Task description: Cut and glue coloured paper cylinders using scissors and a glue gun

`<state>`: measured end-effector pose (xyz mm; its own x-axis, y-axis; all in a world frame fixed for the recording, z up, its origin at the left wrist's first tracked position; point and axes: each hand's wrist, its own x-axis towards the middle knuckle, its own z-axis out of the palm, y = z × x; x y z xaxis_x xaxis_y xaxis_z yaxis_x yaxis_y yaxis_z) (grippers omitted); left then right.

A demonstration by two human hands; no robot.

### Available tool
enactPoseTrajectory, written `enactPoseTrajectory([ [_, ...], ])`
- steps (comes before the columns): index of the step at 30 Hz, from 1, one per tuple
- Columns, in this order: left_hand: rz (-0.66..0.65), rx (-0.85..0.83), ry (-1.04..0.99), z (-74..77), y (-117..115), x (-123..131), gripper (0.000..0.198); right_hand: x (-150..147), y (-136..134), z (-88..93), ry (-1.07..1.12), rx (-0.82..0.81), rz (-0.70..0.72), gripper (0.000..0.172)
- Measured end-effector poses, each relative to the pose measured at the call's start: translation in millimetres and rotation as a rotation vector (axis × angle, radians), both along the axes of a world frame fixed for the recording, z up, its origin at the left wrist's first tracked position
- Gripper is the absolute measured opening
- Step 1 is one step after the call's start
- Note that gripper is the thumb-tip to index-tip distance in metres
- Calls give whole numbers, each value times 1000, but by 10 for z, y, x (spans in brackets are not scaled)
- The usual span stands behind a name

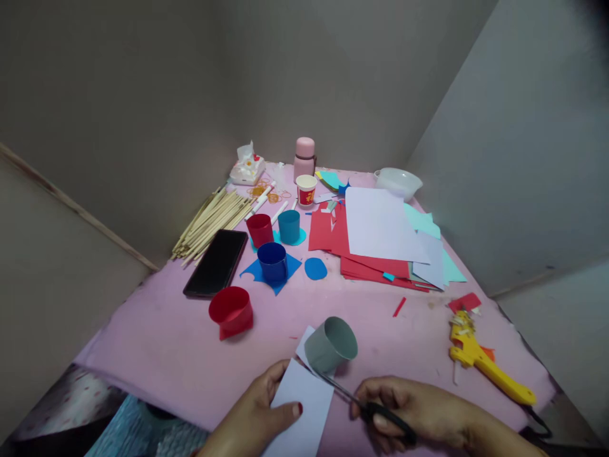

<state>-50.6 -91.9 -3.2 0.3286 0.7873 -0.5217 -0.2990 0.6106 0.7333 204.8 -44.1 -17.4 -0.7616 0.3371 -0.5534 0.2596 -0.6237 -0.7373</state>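
Two grips, both mine, are occupied near the front edge of a pink-covered counter (166, 343). My left grip (259, 403) pinches a pale sheet of paper (304, 406), thumb flat on top and fingers curled beneath the far edge. My right grip (409, 403) is closed around the black handles of a pair of scissors (366, 410), whose blades point up and left to the sheet's far edge. Right at the blade tips, a grey cup (321, 346) sits tilted on the paper, its mouth facing up and right; I cannot tell how far apart the blades are.

A paper cup (306, 192) farther back carries a red panel with a yellowish print, too small to read. A tissue pack (247, 171) also has printing that I cannot make out.

Beyond my left grip stands a red cup (231, 312) on a red scrap, then a dark blue cup (273, 265) on cut blue paper, with a blue oval (315, 268) beside it. A dark phone (216, 263) and a pile of wooden sticks (214, 225) lie at left. Red sheets (328, 235) under a large white sheet (383, 225) fill the right rear, and a yellow glue gun (495, 374) rests beyond my right grip.
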Motion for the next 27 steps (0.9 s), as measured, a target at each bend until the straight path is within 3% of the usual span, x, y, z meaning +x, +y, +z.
enactPoseTrajectory([
  [4,8,-13,-1,-13,-15,-45,45,95,-51,57,-100,66,19,34],
  [7,24,-41,53,-30,-46,-103,47,250,-41,145,-208,202,92,26],
  [10,13,-78,137,-16,-64,-148,47,440,8,195,-405,587,71,27],
  [12,-9,-75,185,14,-66,-162,44,548,46,157,-616,920,12,37],
  [14,-6,-68,243,45,-72,-173,42,622,82,76,-787,1136,-13,44],
  [18,33,-57,274,71,-110,-227,47,693,160,-36,-935,1376,10,44],
  [21,-1,-52,300,62,-136,-282,49,677,189,18,-1036,1477,7,37],
  [24,-12,-55,320,36,-144,-308,49,476,123,134,-980,1523,-88,34],
  [27,-17,-4,262,1,-138,-309,46,37,-6,197,-560,1465,-52,42],
])
